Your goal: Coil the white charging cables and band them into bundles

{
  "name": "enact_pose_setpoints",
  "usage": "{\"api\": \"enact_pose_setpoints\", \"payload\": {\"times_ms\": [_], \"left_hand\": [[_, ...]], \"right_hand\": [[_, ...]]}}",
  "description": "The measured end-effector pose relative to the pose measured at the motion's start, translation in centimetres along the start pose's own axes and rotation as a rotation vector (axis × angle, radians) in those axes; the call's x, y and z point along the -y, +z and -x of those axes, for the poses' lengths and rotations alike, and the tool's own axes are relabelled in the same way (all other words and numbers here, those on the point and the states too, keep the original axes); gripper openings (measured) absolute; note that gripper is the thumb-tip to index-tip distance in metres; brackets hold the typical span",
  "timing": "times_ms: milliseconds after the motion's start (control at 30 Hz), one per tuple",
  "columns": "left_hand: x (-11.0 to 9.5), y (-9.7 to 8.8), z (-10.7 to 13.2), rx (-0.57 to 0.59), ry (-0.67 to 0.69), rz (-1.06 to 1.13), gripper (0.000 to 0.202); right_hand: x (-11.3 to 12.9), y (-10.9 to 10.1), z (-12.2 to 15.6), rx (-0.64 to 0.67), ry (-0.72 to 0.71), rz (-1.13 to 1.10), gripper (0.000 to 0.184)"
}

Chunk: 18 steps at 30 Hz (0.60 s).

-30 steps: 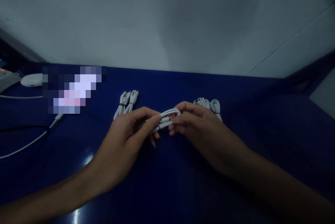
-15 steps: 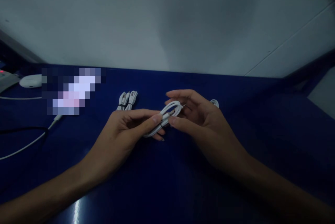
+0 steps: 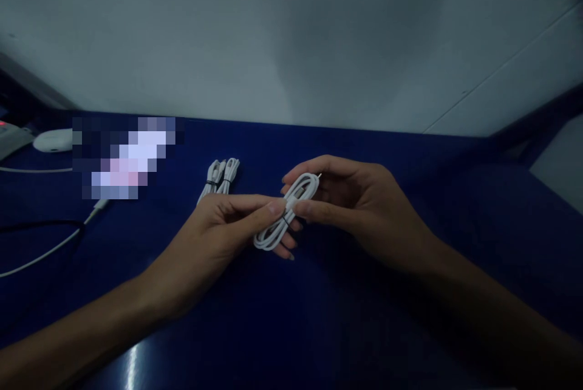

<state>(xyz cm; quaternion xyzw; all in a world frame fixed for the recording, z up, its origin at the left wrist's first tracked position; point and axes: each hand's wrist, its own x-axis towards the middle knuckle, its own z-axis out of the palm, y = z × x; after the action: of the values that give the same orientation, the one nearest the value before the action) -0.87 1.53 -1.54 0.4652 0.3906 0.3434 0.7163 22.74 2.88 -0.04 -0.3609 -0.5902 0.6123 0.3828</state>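
A coiled white cable bundle [image 3: 286, 211] with a dark tie round its middle is held over the dark blue table [image 3: 291, 317]. My left hand [image 3: 228, 226] pinches the bundle at its middle with thumb and fingers. My right hand [image 3: 350, 201] holds the upper loop of the same bundle, with its thumb and fingers closed round it. Two more tied white cable bundles [image 3: 218, 176] lie on the table just behind my left hand.
A white rounded device [image 3: 52, 140] and a grey box with a red light [image 3: 11, 135] sit at the far left. A white cable [image 3: 50, 247] and a black one trail across the left of the table. A pale wall rises behind.
The bundle has swung from lying level between my hands to hanging slanted, lower end down-left. My right hand opened briefly and now holds the upper loop, hiding the bundles behind it.
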Motion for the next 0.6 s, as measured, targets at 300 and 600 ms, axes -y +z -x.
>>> {"api": "enact_pose_setpoints", "payload": {"times_ms": [300, 600], "left_hand": [[0.1, -0.5, -0.2, 0.069, -0.076, -0.007, 0.017], [0.2, -0.3, -0.5, -0.072, -0.062, 0.059, 0.013]], "right_hand": [[0.1, -0.5, 0.1, -0.015, 0.018, 0.101, 0.019], [-0.1, 0.6, 0.1, -0.168, 0.038, 0.157, 0.038]]}}
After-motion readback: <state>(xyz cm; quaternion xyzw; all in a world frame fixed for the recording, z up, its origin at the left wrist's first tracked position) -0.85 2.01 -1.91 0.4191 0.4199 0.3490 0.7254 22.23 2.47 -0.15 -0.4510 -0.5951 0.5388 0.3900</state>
